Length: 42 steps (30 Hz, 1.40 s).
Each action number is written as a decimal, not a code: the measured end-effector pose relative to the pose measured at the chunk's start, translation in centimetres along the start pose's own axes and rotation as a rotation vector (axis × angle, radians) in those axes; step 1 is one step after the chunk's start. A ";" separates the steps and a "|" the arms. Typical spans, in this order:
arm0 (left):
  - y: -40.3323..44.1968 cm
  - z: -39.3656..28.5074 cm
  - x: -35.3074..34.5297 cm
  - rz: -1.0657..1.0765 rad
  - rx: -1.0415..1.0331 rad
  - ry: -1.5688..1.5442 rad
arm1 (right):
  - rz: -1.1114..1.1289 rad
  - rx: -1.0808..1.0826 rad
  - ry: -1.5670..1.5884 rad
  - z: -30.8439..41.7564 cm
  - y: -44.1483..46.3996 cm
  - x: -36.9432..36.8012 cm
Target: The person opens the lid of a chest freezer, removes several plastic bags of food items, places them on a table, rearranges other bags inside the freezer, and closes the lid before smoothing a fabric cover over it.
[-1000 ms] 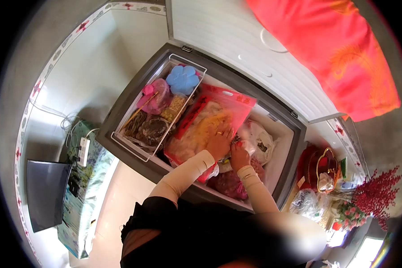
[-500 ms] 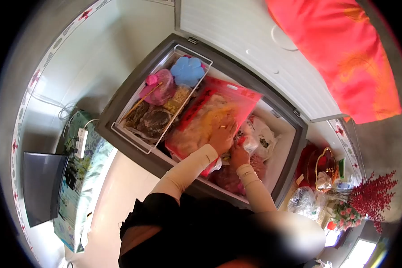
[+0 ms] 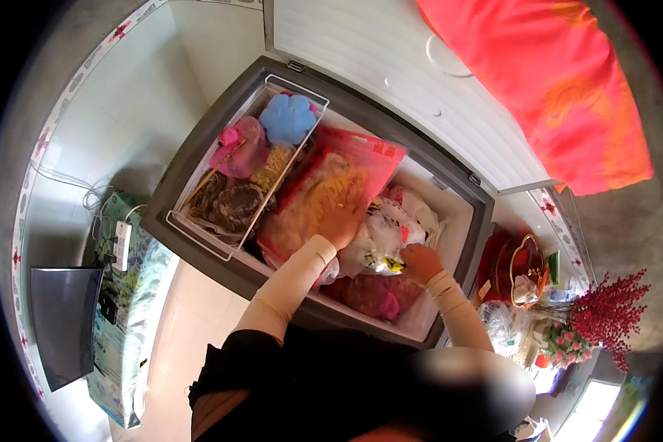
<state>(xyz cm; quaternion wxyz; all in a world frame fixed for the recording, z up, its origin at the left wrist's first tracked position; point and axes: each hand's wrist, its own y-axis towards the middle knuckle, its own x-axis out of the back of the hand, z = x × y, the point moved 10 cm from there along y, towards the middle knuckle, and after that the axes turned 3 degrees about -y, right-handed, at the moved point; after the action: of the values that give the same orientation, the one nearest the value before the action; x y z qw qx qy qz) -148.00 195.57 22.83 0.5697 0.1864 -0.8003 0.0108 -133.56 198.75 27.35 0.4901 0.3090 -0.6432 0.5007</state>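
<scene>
My left hand (image 3: 339, 223) lies on the lower right part of a large red and clear bag (image 3: 309, 195) in the chest freezer, its fingers spread over the yellowish contents. My right hand (image 3: 421, 263) is at the right edge of a white plastic bag (image 3: 379, 232) with yellow and black print, its fingers closed on that bag. Below the white bag is a reddish-pink bag (image 3: 376, 295) with a knotted top. More white bagging (image 3: 412, 206) sits behind, toward the freezer's right wall.
A wire basket (image 3: 177, 219) at the freezer's left holds a blue flower-shaped lid (image 3: 288, 118) and several bags. The raised lid (image 3: 361, 44) carries a red cloth (image 3: 560, 96). Red berry stems (image 3: 608, 313) stand at right.
My right hand has moved right and the white bag now shows spread out between my hands. My left hand stays on the red and clear bag. The view has shifted slightly.
</scene>
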 end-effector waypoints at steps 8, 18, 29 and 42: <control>2.4 1.1 -4.3 0.124 0.026 0.153 | -0.128 -0.235 0.184 2.1 0.3 -3.1; 2.8 4.3 -6.3 0.383 0.045 -0.115 | -0.019 -0.190 0.363 6.9 -1.7 -3.6; 3.1 3.9 -2.9 0.119 0.075 -0.023 | -0.546 -0.145 0.272 -3.3 -1.1 12.2; 2.5 4.1 -1.7 0.054 0.112 -0.036 | -1.285 -0.478 -0.586 -20.1 -8.0 56.8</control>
<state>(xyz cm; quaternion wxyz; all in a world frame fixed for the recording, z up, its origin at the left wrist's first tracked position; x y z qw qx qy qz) -152.00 197.45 20.35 0.5433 0.1965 -0.8134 0.0678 -138.62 220.59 83.80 0.5485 0.6298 -0.5316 -0.1411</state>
